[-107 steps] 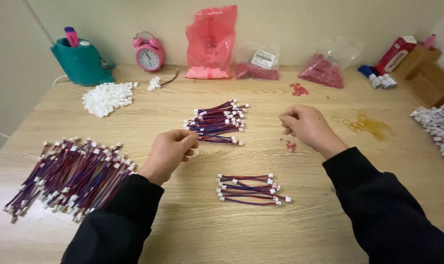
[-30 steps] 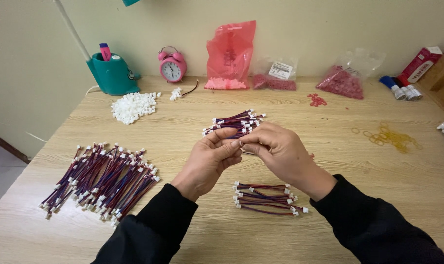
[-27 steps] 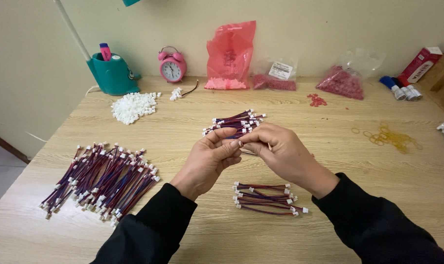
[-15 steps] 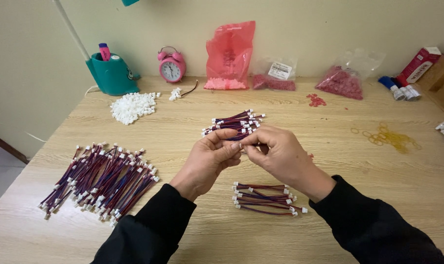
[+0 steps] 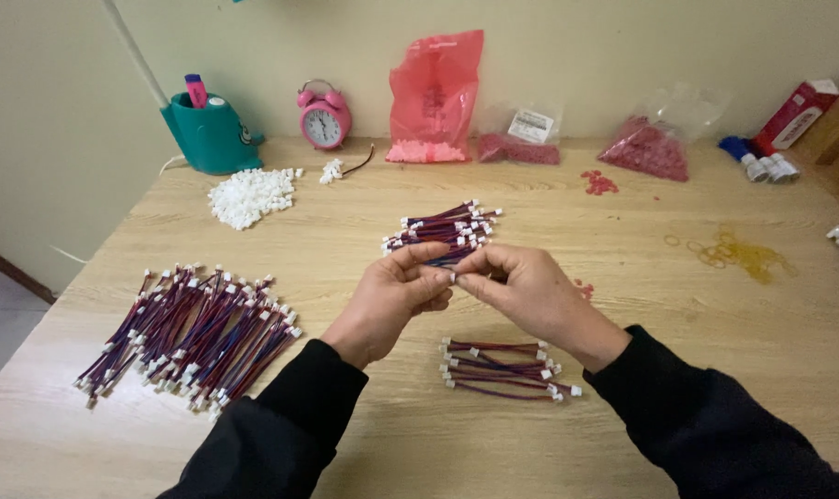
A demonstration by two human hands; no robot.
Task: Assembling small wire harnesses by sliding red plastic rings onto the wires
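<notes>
1. Hands meet above the pale wooden counter point(image 5: 623, 268); my left hand point(image 5: 391, 300) and right hand point(image 5: 521, 291) both pinch one short red-and-blue wire lead with white plug ends point(image 5: 442, 269), fingers narrow, held up for a clear view.
2. Finished-looking leads lie sorted: small bundle point(image 5: 504, 368) near me; bigger heap point(image 5: 193, 333) left.

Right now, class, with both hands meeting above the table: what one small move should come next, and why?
Probably lower the short wire lead onto the small pile beneath the hands. The left hand and right hand pinch it together, and similar red-and-blue leads lie side by side there.
</notes>
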